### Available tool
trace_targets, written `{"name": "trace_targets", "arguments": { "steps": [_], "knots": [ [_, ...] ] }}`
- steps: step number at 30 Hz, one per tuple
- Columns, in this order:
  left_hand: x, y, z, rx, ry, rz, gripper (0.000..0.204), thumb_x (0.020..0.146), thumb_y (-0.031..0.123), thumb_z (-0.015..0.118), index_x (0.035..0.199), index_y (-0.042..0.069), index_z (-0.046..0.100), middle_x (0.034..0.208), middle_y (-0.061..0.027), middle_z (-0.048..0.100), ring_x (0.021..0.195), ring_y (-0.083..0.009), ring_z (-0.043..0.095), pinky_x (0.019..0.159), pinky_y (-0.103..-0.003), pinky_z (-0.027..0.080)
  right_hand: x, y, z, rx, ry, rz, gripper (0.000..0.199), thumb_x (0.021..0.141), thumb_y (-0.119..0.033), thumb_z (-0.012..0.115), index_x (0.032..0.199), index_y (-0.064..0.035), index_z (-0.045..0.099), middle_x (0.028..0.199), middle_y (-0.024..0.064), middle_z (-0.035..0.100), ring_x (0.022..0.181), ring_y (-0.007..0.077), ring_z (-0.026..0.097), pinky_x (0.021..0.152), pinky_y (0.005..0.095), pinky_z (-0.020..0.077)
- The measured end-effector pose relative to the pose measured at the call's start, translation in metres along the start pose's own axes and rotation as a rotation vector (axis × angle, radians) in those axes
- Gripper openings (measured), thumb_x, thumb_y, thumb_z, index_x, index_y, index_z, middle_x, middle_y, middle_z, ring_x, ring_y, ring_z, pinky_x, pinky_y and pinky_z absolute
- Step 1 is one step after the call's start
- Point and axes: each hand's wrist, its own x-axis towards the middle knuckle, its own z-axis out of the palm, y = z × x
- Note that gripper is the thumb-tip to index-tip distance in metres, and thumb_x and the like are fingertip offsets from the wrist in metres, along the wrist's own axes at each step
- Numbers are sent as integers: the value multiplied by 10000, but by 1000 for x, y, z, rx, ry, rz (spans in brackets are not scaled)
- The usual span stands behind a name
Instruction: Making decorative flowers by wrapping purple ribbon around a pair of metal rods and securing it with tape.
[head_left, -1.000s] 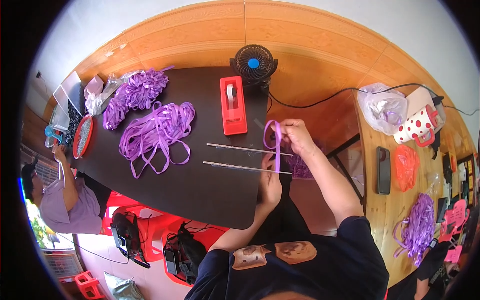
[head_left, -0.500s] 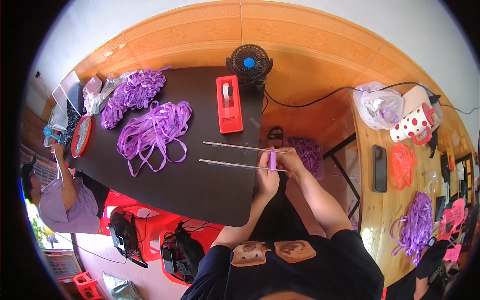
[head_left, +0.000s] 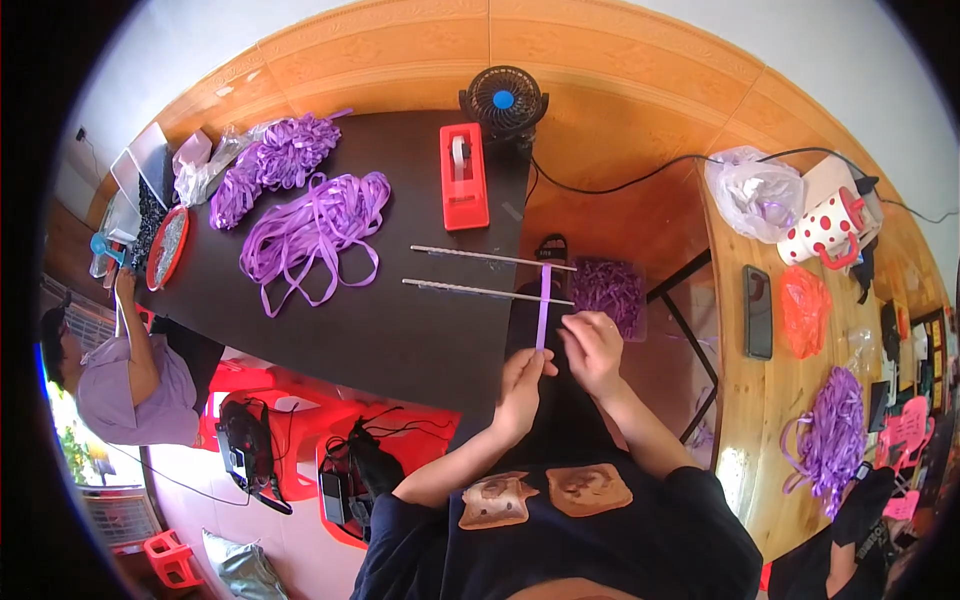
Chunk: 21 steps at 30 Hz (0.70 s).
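Two thin metal rods (head_left: pixel 462 288) lie side by side, their right ends sticking out past the edge of the black table (head_left: pixel 420 350). A narrow purple ribbon (head_left: pixel 543 315) crosses both rods near those ends and runs straight toward me. My left hand (head_left: pixel 518 390) is closed on the near end of this ribbon between thumb and fingers. Just to the right, my right hand (head_left: pixel 594 352) is held apart from the ribbon with its fingers curled and pinched together; whatever may be in them is too small to make out.
On the table lie two heaps of purple ribbon (head_left: pixel 320 235), a red tape dispenser (head_left: pixel 464 200) and a red dish (head_left: pixel 168 250). A small fan (head_left: pixel 503 100) stands at its back corner. To the right, a wooden table (head_left: pixel 745 400) holds a phone (head_left: pixel 758 312). Another person (head_left: pixel 135 390) sits at left.
Both hands have come off the rods and moved toward me. The ribbon, earlier a short piece across the rods, now stretches out to my left hand. The view has shifted slightly.
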Motion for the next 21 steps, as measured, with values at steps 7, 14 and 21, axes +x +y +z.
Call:
{"name": "trace_targets", "arguments": {
  "steps": [7, 14, 21],
  "knots": [
    [-35, 16, -13, -179, -118, -210, 239, 975, 174, 464, 966, 3, 631, 788, -45, 643, 722, -97, 574, 677, -223, 432, 0, -13, -8, -189, -192, -455, 366, 639, -188, 625, 976, -56, 675, 903, 48, 551, 717, 180, 536, 557, 301, 378],
    [-53, 28, -29, -207, -248, -306, 247, 964, 213, 507, 928, 7, 639, 743, -45, 645, 642, -86, 571, 601, -211, 437, 1, -26, -12, -238, -153, -624, 270, 635, -123, 673, 891, -38, 687, 859, 36, 562, 713, 150, 543, 534, 262, 357],
    [-46, 7, -41, -151, -349, -320, 199, 923, 222, 588, 951, 34, 643, 766, -28, 643, 691, -73, 563, 639, -202, 425, 29, -47, -21, -156, -72, -541, 332, 579, -102, 791, 889, -65, 680, 845, 13, 555, 645, 157, 538, 559, 279, 354]
  ]
}}
